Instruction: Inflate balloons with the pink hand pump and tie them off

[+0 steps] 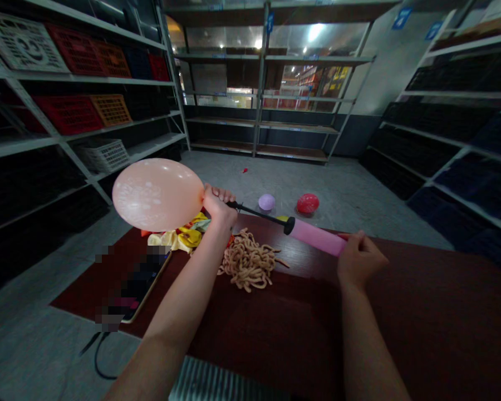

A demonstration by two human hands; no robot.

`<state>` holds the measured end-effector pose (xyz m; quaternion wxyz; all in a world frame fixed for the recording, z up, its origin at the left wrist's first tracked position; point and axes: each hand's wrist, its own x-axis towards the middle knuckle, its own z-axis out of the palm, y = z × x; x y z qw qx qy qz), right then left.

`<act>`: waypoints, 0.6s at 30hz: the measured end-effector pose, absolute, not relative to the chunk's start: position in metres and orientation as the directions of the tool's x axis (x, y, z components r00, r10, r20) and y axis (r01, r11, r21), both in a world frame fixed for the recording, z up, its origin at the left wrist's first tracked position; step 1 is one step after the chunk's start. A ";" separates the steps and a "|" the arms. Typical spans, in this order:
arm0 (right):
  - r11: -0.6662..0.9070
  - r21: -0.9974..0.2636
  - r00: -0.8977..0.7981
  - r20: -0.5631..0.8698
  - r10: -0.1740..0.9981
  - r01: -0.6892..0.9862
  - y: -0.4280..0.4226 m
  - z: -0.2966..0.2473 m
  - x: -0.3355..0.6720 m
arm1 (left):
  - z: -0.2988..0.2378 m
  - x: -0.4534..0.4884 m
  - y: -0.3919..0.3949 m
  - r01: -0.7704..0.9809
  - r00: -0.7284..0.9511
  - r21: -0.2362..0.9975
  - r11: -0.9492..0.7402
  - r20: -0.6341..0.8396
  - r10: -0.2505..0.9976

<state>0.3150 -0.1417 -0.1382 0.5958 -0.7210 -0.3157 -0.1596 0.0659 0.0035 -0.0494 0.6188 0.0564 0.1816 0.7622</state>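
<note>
A large peach balloon [156,195], blown up and faintly printed, extends left from my left hand [219,203]. That hand is closed around the balloon's neck and the black end of a balloon pump [315,236]; the joint between them is hidden by my fingers. The pump slants down to the right, its thin black rod showing between my left hand and the pink barrel. My right hand [362,259] is closed on the barrel's far end. Below the pump lies a heap of tan, cord-like strands [253,259]. Uninflated yellow balloons [187,238] lie beneath the inflated one.
A phone [144,287], partly pixelated, rests on the left of the dark brown table [300,328]. On the floor beyond are a purple balloon [266,202] and a red balloon [308,204]. Shelves with crates [69,114] stand left; more shelving lines the back and right.
</note>
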 end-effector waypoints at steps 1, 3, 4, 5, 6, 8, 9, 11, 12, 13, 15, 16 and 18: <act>-0.092 -0.769 0.762 0.598 0.248 0.633 -0.141 -0.137 0.313 | -0.051 0.067 0.004 -0.921 -0.234 0.347 -0.174 -0.138 0.962; -0.093 -0.788 0.785 0.581 0.217 0.609 -0.141 -0.134 0.308 | -0.055 0.070 0.004 -0.920 -0.231 0.354 -0.168 -0.145 0.962; -0.094 -0.792 0.790 0.576 0.209 0.603 -0.140 -0.133 0.306 | -0.057 0.073 0.004 -0.919 -0.225 0.360 -0.159 -0.151 0.963; -0.092 -0.792 0.790 0.577 0.208 0.603 -0.140 -0.132 0.304 | -0.059 0.077 0.003 -0.919 -0.218 0.366 -0.148 -0.156 0.963; -0.087 -0.789 0.784 0.581 0.216 0.609 -0.139 -0.132 0.301 | -0.061 0.081 0.001 -0.918 -0.208 0.373 -0.136 -0.161 0.965; -0.079 -0.772 0.762 0.598 0.248 0.631 -0.137 -0.133 0.295 | -0.064 0.090 -0.004 -0.917 -0.193 0.382 -0.117 -0.166 0.967; -0.078 -0.759 0.748 0.609 0.265 0.646 -0.136 -0.133 0.291 | -0.064 0.094 -0.007 -0.917 -0.187 0.383 -0.111 -0.168 0.968; -0.074 -0.736 0.718 0.627 0.303 0.673 -0.134 -0.135 0.283 | -0.065 0.104 -0.015 -0.921 -0.162 0.379 -0.086 -0.174 0.971; -0.073 -0.727 0.706 0.631 0.321 0.682 -0.132 -0.135 0.278 | -0.065 0.109 -0.020 -0.924 -0.150 0.376 -0.075 -0.176 0.973; -0.073 -0.723 0.699 0.631 0.338 0.687 -0.131 -0.136 0.274 | -0.064 0.113 -0.023 -0.925 -0.138 0.374 -0.063 -0.176 0.975; -0.069 -0.722 0.689 0.621 0.373 0.688 -0.129 -0.135 0.268 | -0.063 0.119 -0.030 -0.926 -0.113 0.374 -0.041 -0.172 0.979; -0.068 -0.724 0.688 0.616 0.383 0.686 -0.129 -0.135 0.265 | -0.063 0.121 -0.032 -0.926 -0.109 0.376 -0.039 -0.166 0.980; -0.062 -0.733 0.692 0.608 0.389 0.678 -0.128 -0.133 0.263 | -0.062 0.121 -0.034 -0.925 -0.108 0.378 -0.041 -0.157 0.982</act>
